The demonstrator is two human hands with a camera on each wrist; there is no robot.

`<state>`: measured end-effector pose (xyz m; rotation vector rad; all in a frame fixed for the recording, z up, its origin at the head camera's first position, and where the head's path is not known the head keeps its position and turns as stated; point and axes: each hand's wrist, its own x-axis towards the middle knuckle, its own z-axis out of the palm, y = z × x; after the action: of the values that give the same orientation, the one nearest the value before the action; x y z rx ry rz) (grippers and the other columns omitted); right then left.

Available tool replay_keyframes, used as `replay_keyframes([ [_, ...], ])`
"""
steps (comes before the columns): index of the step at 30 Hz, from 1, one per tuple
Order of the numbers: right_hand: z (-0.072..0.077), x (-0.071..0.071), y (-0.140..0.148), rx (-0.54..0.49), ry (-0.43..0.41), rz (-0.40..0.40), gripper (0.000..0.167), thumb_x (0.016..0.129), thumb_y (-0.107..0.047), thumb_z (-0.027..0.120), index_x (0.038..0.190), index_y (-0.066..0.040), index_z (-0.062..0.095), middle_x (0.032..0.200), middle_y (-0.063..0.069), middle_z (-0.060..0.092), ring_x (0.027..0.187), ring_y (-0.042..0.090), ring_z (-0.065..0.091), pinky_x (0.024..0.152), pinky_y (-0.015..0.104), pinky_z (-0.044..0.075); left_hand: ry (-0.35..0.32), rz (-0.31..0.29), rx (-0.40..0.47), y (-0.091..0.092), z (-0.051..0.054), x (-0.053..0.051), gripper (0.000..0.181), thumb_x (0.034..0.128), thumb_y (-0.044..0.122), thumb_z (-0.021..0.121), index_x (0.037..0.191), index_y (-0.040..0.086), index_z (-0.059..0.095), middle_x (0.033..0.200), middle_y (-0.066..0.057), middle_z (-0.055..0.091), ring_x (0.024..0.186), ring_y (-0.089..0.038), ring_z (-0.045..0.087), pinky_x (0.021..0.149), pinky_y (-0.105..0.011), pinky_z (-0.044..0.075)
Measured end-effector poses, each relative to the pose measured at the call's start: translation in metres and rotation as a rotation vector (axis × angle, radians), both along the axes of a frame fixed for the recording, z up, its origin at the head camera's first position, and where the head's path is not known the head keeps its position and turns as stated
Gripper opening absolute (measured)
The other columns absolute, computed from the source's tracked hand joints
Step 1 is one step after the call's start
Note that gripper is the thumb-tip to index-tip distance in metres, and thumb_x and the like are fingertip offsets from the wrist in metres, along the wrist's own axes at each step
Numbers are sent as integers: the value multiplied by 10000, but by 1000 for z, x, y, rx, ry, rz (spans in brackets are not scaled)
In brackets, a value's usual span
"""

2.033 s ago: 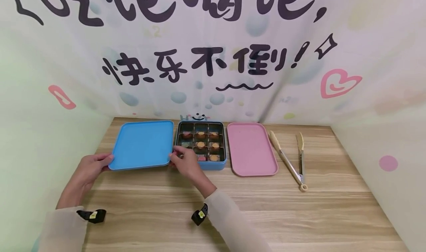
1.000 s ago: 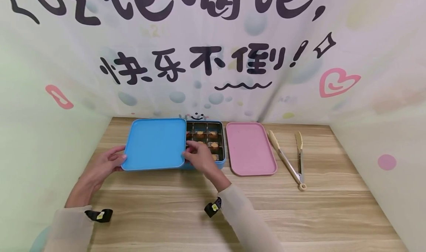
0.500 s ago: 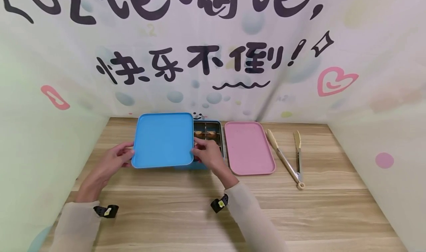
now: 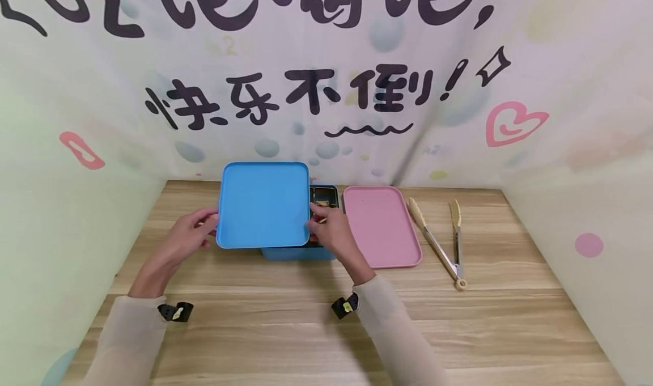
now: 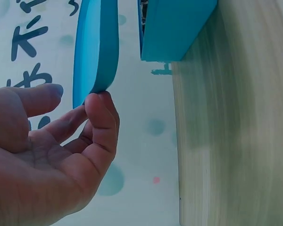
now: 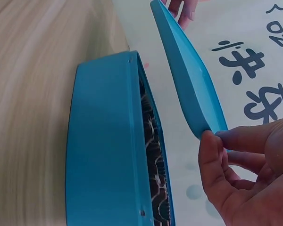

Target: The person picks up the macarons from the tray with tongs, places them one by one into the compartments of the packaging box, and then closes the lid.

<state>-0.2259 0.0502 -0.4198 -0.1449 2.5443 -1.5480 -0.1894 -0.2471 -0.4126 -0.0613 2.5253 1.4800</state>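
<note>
A blue square lid [image 4: 263, 204] is held in the air over the left part of a blue box [image 4: 298, 254]. At its left edge, my left hand [image 4: 186, 236] grips the rim, with curled fingertips [image 5: 104, 110] under the corner. My right hand [image 4: 334, 233] pinches the opposite edge between thumb and fingers. Both wrist views show a gap between the lid and the box rim. Through the strip still uncovered at the right, a dark divided insert [image 4: 325, 196] shows; most of the box's contents are hidden by the lid and my right hand.
Right of the box lies a pink tray [image 4: 382, 227]. Farther right are metal tongs [image 4: 446, 255] with cream tips, lying spread on the wooden table [image 4: 265, 340]. A printed cloth [image 4: 285, 136] hangs along the table's back edge.
Both hands have carried the lid rightward from beside the box and raised it, so it now covers most of the box from the head view. The tray and tongs have stayed put.
</note>
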Motion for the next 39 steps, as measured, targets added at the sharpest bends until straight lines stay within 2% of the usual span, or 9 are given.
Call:
replay_keyframes([
  [10, 1, -2, 9, 68, 90, -28, 469, 945, -41, 653, 1400, -97, 551, 872, 111, 643, 733, 363, 691, 569, 239, 563, 17, -37, -28, 14, 4, -4, 598, 1084, 372, 353, 1546, -2, 285, 1412, -284, 479, 1178, -404, 512, 826, -291, 525],
  [14, 5, -2, 11, 85, 141, -37, 425, 976, -110, 624, 1395, -92, 555, 791, 74, 642, 636, 273, 623, 501, 216, 463, 29, -40, -41, 19, 6, -4, 610, 1082, 394, 344, 1557, 19, 260, 1487, -277, 423, 1240, -420, 498, 914, -378, 520],
  [18, 9, -1, 17, 87, 189, -43, 403, 997, -179, 601, 1388, -87, 567, 712, 72, 625, 562, 172, 503, 472, 239, 358, 46, -29, -42, 23, 8, -4, 659, 1065, 476, 332, 1551, 32, 297, 1447, -268, 472, 1245, -418, 502, 915, -388, 523],
  [22, 11, 0, 24, 49, 164, -44, 424, 1017, -270, 571, 1415, -130, 545, 738, 128, 629, 639, 212, 552, 516, 254, 377, 51, -14, -26, 26, 13, -6, 741, 1036, 571, 300, 1535, 25, 343, 1406, -270, 504, 1259, -415, 491, 964, -442, 504],
  [26, 15, 1, 29, 45, 158, -63, 454, 1017, -394, 551, 1413, -172, 556, 882, 131, 684, 806, 202, 632, 611, 272, 462, 60, -7, 16, 30, 18, -9, 809, 1028, 603, 236, 1490, -43, 391, 1401, -289, 510, 1281, -427, 487, 983, -476, 479],
  [31, 20, 1, 35, 25, 164, -56, 479, 1012, -458, 528, 1397, -180, 583, 1069, 138, 727, 926, 247, 689, 730, 336, 551, 130, -47, 84, 34, 24, -11, 796, 1050, 553, 142, 1508, -71, 326, 1424, -325, 478, 1307, -477, 474, 1004, -557, 471],
  [33, 22, 1, 38, -1, 158, -53, 481, 1016, -460, 519, 1391, -169, 592, 1073, 144, 726, 930, 280, 687, 753, 365, 556, 160, -71, 108, 35, 25, -12, 784, 1054, 532, 109, 1518, -73, 295, 1435, -338, 456, 1317, -495, 459, 1027, -604, 443],
  [36, 26, 2, 41, -35, 153, -50, 506, 1033, -468, 471, 1215, -57, 703, 1077, 145, 715, 939, 294, 686, 810, 416, 572, 195, -106, 150, 38, 27, -12, 787, 1056, 513, 75, 1521, -97, 252, 1468, -355, 401, 1355, -513, 406, 1071, -644, 376],
  [39, 29, 4, 43, -47, 147, -30, 603, 1049, -510, 377, 1007, 15, 671, 1130, 172, 685, 978, 291, 672, 867, 458, 572, 224, -138, 191, 39, 27, -11, 807, 1048, 525, 47, 1524, -98, 237, 1507, -342, 353, 1401, -503, 341, 1111, -649, 310],
])
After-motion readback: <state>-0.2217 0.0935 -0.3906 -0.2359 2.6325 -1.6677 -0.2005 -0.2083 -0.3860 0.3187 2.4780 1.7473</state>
